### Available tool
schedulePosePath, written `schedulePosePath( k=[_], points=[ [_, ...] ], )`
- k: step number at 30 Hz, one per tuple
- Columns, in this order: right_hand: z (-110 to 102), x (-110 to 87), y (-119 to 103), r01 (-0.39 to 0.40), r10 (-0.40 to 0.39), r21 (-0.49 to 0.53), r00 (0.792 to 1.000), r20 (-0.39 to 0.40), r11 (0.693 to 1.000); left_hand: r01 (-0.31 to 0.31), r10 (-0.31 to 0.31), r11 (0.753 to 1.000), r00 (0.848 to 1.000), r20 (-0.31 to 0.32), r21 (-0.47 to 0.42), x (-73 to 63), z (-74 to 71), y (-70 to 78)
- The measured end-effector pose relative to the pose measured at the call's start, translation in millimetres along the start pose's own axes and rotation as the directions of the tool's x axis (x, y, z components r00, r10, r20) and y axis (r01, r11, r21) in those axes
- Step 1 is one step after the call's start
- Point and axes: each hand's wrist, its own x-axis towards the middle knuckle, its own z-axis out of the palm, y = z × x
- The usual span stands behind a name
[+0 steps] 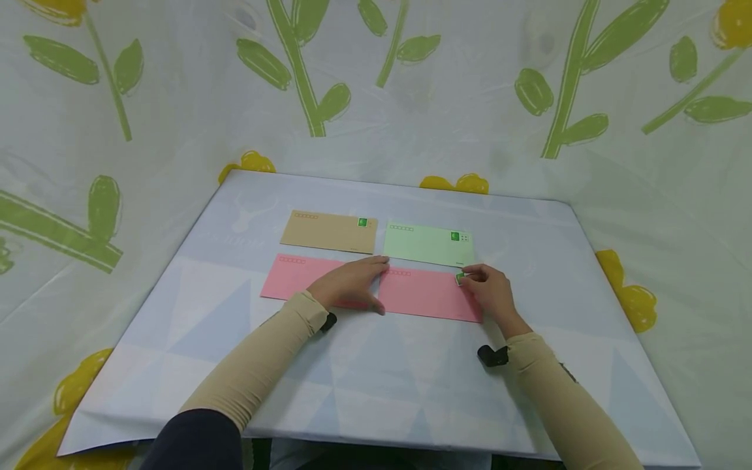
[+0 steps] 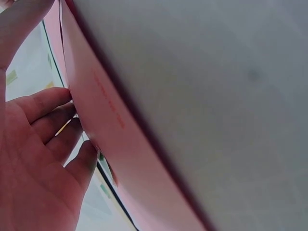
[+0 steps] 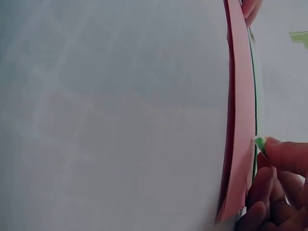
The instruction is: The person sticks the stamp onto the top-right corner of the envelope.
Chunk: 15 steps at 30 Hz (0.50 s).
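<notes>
My right hand (image 1: 491,292) pinches a small green stamp (image 1: 460,279) between thumb and finger at the upper right corner of the right pink envelope (image 1: 425,295). In the right wrist view the stamp (image 3: 260,143) tilts up from the envelope's edge. My left hand (image 1: 351,282) lies across the right part of the left pink envelope (image 1: 294,275), its fingers extended. Its fingertips touch the left end of the right pink envelope, and the thumb is spread toward the near edge. The left hand hides the left envelope's upper right corner.
Behind the pink pair lie a brown envelope (image 1: 323,232) and a light green envelope (image 1: 420,245), each bearing a green stamp at its upper right. All lie on a table (image 1: 376,391) with a pale blue-and-white cloth. A leaf-patterned curtain (image 1: 458,124) stands behind.
</notes>
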Motion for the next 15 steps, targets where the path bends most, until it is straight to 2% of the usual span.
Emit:
schedulePosePath(
  k=[8, 15],
  points=[
    [3.8, 0.4, -3.0, -0.006, 0.005, -0.057, 1.000, -0.011, 0.998, 0.003, -0.003, 1.000, 1.000, 0.001, -0.002, -0.1, 1.0, -0.3],
    [5.8, -1.2, -6.5, 0.018, -0.022, -0.108, 0.999, -0.031, 0.994, -0.008, 0.008, 1.000, 1.000, -0.002, -0.002, -0.6, -0.6, 0.0]
  ],
)
